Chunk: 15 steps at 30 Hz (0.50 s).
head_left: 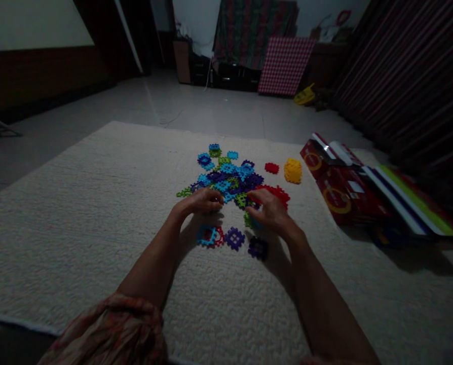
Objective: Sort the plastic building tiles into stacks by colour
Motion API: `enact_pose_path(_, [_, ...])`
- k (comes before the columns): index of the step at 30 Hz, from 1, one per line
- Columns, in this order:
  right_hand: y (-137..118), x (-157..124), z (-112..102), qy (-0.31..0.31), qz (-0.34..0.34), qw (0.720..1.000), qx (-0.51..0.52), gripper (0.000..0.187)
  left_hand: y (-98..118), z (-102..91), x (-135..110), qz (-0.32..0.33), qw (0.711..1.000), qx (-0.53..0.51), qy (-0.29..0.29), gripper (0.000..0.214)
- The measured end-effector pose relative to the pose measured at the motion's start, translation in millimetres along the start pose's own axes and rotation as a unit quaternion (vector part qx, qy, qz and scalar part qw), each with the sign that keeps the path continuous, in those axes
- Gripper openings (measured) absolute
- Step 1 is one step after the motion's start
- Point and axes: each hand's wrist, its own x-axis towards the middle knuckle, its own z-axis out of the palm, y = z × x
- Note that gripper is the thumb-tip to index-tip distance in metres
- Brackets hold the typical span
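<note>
Over the near edge of a pile of interlocking plastic tiles (226, 178) in blue, purple and green, both hands are at work. My left hand (202, 200) is curled at the pile's left front, fingers and thumb close together; whatever lies between them is too dark to make out. At the right front is my right hand (269, 207), thumb and forefinger apart, beside purple and green tiles and partly covering the red tiles (281, 195). Nearer me lie a light-blue square tile (201, 236) overlapping a red one (219, 236), a purple tile (234, 238) and a darker purple tile (258, 247).
A stack of yellow tiles (293, 171) and a small red stack (271, 168) sit right of the pile. Dark red boxes (348, 195) and flat boards (409, 197) stand farther right. Everything rests on a pale quilted mat (97, 203).
</note>
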Motion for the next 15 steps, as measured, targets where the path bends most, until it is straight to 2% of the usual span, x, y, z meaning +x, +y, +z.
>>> enact_pose_path(3, [-40.4,-13.0,22.5,-0.13,-0.075,0.988,0.021,0.042,6.4,-5.8,-16.9,0.007,0.996,0.073,-0.048,0.026])
enact_pose_path(6, [-66.9,-21.7,37.5,-0.195,-0.072,0.978,-0.012,0.047,11.2,-7.2,-38.1,-0.01,0.989,0.131,-0.061,0.03])
enact_pose_path(8, [-76.8,-24.2,42.0,-0.211,-0.053,0.975,-0.039,0.047,12.1,-3.8,-51.1,-0.028,0.986,0.15,-0.065,0.036])
enact_pose_path(10, [-82.4,-25.8,43.8,-0.216,-0.039,0.974,-0.051,0.037,11.7,2.6,-61.3,-0.04,0.98,0.176,-0.078,0.043])
enact_pose_path(13, [-87.0,-28.9,45.7,-0.198,-0.024,0.978,-0.056,0.02,10.4,14.7,-70.2,-0.032,0.966,0.244,-0.085,0.047])
enact_pose_path(15, [-89.3,-31.2,48.0,-0.183,-0.023,0.981,-0.06,0.017,9.4,21.0,-72.9,-0.023,0.957,0.279,-0.072,0.043])
